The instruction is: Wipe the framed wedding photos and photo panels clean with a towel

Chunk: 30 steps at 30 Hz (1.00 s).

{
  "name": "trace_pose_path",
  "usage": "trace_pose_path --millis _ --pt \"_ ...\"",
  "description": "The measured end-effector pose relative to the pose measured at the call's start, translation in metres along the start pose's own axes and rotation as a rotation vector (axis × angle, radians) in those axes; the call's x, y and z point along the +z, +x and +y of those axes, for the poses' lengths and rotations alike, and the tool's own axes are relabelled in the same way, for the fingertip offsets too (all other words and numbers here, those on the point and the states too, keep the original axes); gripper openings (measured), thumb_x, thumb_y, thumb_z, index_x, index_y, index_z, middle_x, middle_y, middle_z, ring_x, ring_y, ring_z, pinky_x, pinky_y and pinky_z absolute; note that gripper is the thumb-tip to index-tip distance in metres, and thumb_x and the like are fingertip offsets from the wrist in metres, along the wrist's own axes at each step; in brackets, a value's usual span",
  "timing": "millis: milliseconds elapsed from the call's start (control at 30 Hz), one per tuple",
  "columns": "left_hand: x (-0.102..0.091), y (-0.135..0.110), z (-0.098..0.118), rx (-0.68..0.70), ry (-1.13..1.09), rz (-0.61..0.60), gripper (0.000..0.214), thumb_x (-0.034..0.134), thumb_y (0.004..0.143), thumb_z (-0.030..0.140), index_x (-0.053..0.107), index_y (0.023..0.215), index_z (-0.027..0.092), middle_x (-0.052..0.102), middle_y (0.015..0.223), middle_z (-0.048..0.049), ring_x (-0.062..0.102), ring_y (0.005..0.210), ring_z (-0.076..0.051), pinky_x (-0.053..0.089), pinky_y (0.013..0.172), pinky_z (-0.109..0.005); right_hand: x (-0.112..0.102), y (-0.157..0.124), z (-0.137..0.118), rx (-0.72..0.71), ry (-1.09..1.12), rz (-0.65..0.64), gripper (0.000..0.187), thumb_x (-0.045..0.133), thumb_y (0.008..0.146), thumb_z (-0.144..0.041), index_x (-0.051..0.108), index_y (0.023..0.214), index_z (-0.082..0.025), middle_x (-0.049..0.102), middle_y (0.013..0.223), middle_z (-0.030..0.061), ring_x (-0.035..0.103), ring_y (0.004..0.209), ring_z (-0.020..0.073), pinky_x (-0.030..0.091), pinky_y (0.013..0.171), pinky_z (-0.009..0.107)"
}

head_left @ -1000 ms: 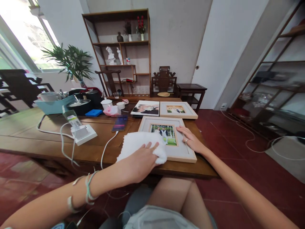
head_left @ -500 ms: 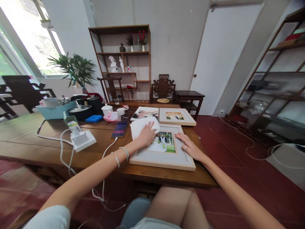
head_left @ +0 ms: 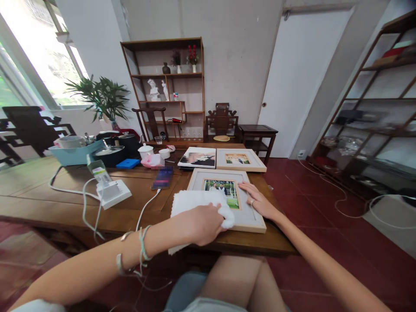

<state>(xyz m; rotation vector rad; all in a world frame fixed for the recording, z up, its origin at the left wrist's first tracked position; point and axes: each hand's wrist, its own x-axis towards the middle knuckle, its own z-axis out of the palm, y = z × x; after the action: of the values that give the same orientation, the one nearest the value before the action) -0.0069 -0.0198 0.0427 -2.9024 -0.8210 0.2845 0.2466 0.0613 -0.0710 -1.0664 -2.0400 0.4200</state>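
Observation:
A framed photo (head_left: 250,214) with a pale wooden edge and a light mat lies flat near the table's front edge. My left hand (head_left: 208,223) is closed on a white cloth (head_left: 191,203), pressed along the near left part of the frame. The cloth covers the frame's lower left corner and hangs over the table edge. Resting on the frame's right side, my right hand (head_left: 256,201) has its fingers stretched out flat, with a ring on one. Behind it lie a second framed photo (head_left: 261,164) and a white-bordered picture (head_left: 208,158).
On the wooden table (head_left: 136,216) to the left are a phone (head_left: 162,177) with a cable, a white charger block (head_left: 113,195), a blue box (head_left: 128,163), a pink-and-white packet (head_left: 152,160) and a light-blue bin (head_left: 76,154). A potted plant (head_left: 100,99) stands behind.
My left hand has drawn the cloth from the frame's far left part toward the near edge, uncovering more of the photo. Its fingers have curled into the cloth. My right hand has stayed put.

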Motion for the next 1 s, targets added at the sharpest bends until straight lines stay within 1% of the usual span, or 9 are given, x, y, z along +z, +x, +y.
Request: trace_pose_path --millis 100,200,400,533,633,733,833,900,1000 --pt "0.013 0.012 -0.001 -0.036 -0.058 0.067 0.030 0.034 0.090 0.023 0.062 0.094 0.012 0.056 0.115 -0.0207 0.047 0.116 -0.033 0.040 0.089 -0.045 0.000 0.000 0.000 -0.003 -0.003 -0.008 0.060 0.041 0.067 -0.012 0.048 0.126 -0.023 0.046 0.133 0.0076 0.029 0.131 0.0260 0.022 0.108 0.053" --pt "0.032 0.036 -0.021 -0.101 -0.072 0.103 0.030 0.033 0.091 0.024 0.058 0.105 0.013 0.046 0.128 -0.0203 0.034 0.126 -0.035 0.035 0.093 -0.051 -0.001 0.000 0.001 -0.009 -0.013 -0.014 0.058 0.042 0.069 -0.014 0.048 0.126 -0.022 0.046 0.133 0.0084 0.029 0.131 0.0263 0.022 0.108 0.053" --pt "0.052 0.083 -0.083 -0.237 -0.034 0.255 0.033 0.029 0.093 0.022 0.054 0.112 0.012 0.027 0.142 -0.0182 0.017 0.133 -0.032 0.027 0.101 -0.048 -0.002 0.001 0.001 -0.024 -0.028 -0.019 0.050 0.042 0.076 -0.023 0.047 0.126 -0.022 0.047 0.132 0.0102 0.031 0.130 0.0275 0.024 0.107 0.053" --pt "0.052 0.096 -0.096 -0.217 -0.020 0.262 0.033 0.030 0.093 0.023 0.056 0.109 0.011 0.025 0.142 -0.0196 0.017 0.134 -0.030 0.026 0.102 -0.048 -0.001 0.001 0.001 -0.026 -0.031 -0.019 0.050 0.042 0.076 -0.023 0.046 0.126 -0.022 0.047 0.133 0.0099 0.031 0.130 0.0272 0.024 0.107 0.052" --pt "0.049 0.092 -0.086 -0.164 -0.017 0.207 0.031 0.033 0.093 0.024 0.058 0.107 0.012 0.032 0.139 -0.0190 0.025 0.132 -0.029 0.028 0.101 -0.048 0.000 0.001 0.002 -0.007 -0.017 -0.012 0.052 0.042 0.075 -0.021 0.047 0.126 -0.023 0.046 0.133 0.0086 0.031 0.130 0.0267 0.024 0.107 0.052" --pt "0.038 0.075 -0.064 -0.096 -0.013 0.140 0.028 0.037 0.091 0.024 0.061 0.102 0.014 0.046 0.130 -0.0167 0.034 0.127 -0.028 0.034 0.097 -0.046 0.000 0.001 0.003 0.007 -0.008 -0.006 0.054 0.042 0.072 -0.017 0.047 0.126 -0.024 0.046 0.134 0.0074 0.030 0.131 0.0261 0.023 0.107 0.052" --pt "0.014 0.049 -0.035 0.011 -0.011 0.047 0.022 0.043 0.089 0.022 0.064 0.095 0.018 0.064 0.103 -0.0109 0.050 0.113 -0.026 0.043 0.088 -0.038 0.000 0.001 0.004 -0.005 -0.010 -0.010 0.055 0.042 0.071 -0.017 0.048 0.126 -0.022 0.047 0.133 0.0084 0.030 0.131 0.0263 0.023 0.108 0.053" --pt "-0.007 0.032 -0.015 0.075 -0.010 -0.087 0.024 0.043 0.089 0.024 0.065 0.088 0.015 0.067 0.084 -0.0108 0.061 0.094 -0.026 0.046 0.078 -0.034 0.000 0.000 0.005 -0.013 -0.011 -0.009 0.055 0.043 0.071 -0.016 0.048 0.125 -0.022 0.047 0.133 0.0086 0.030 0.131 0.0263 0.023 0.108 0.053" --pt "-0.030 0.016 0.007 0.053 -0.070 -0.128 0.037 0.033 0.093 0.034 0.064 0.090 0.014 0.067 0.085 -0.0113 0.063 0.081 -0.024 0.048 0.069 -0.032 -0.001 0.000 0.005 -0.027 -0.009 -0.002 0.057 0.042 0.070 -0.014 0.048 0.125 -0.022 0.047 0.133 0.0078 0.030 0.131 0.0257 0.023 0.108 0.053"
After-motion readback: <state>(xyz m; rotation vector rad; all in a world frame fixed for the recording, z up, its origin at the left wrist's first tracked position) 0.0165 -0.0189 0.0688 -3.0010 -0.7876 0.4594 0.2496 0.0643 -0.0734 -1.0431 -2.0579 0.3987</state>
